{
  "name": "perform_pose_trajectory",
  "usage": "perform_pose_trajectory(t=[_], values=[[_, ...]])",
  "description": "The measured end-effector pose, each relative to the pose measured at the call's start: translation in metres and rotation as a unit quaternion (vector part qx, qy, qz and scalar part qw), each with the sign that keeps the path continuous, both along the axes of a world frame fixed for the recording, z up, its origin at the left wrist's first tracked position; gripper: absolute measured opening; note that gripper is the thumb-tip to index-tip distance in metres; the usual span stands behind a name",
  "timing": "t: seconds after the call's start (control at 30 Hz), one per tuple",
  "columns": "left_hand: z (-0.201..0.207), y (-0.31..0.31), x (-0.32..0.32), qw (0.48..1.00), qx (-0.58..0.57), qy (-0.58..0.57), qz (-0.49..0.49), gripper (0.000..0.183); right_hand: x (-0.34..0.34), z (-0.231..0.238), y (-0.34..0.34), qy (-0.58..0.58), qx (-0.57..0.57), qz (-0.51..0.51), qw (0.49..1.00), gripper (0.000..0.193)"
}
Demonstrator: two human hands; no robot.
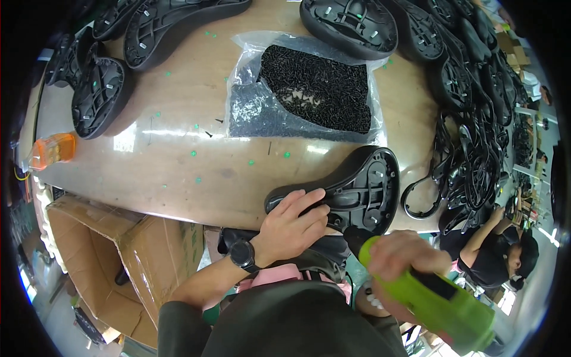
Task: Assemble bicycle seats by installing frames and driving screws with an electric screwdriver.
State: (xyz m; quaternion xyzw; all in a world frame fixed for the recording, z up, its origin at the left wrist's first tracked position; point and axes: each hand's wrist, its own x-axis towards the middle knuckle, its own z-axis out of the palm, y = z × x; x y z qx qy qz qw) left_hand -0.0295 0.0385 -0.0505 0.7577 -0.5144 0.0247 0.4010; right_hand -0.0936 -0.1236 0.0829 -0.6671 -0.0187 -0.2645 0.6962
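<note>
Now right hand grips green drill at black seat; left hand presses seat, grip unclear; fastening seems unfinished, bag holds screws.

Screws lie in a bag on the table, behind the near shell. Other shells lie back left and back right; loops heap right of the near shell; a carton stands front left.

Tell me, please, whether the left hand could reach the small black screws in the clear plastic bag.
Probably yes: the screws seem exposed in the bag with nothing tall between, though the left hand must leave the curved black plastic part.
</note>
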Motion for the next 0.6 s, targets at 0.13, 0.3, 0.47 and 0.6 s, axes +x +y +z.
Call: perform_pose_trajectory(t=[0.13,0.3,0.47,0.6], values=[[0.011,-0.001,0.005,0.999,0.021,0.013,-0.026,0.029,-0.015,0.046,-0.028,-0.116,0.012,0.201,0.973,0.015],[0.027,0.01,0.026,0.979,0.188,0.054,0.054,0.074,-0.043,0.045,-0.041,-0.118,0.098,0.129,0.98,0.03],[0.054,0.004,0.026,0.965,0.17,0.191,0.057,0.075,-0.063,0.027,-0.05,-0.155,0.258,0.184,0.936,0.033],[0.077,-0.001,0.032,0.937,0.154,0.311,0.038,0.074,-0.076,0.029,-0.042,-0.162,0.275,0.115,0.941,0.035]])
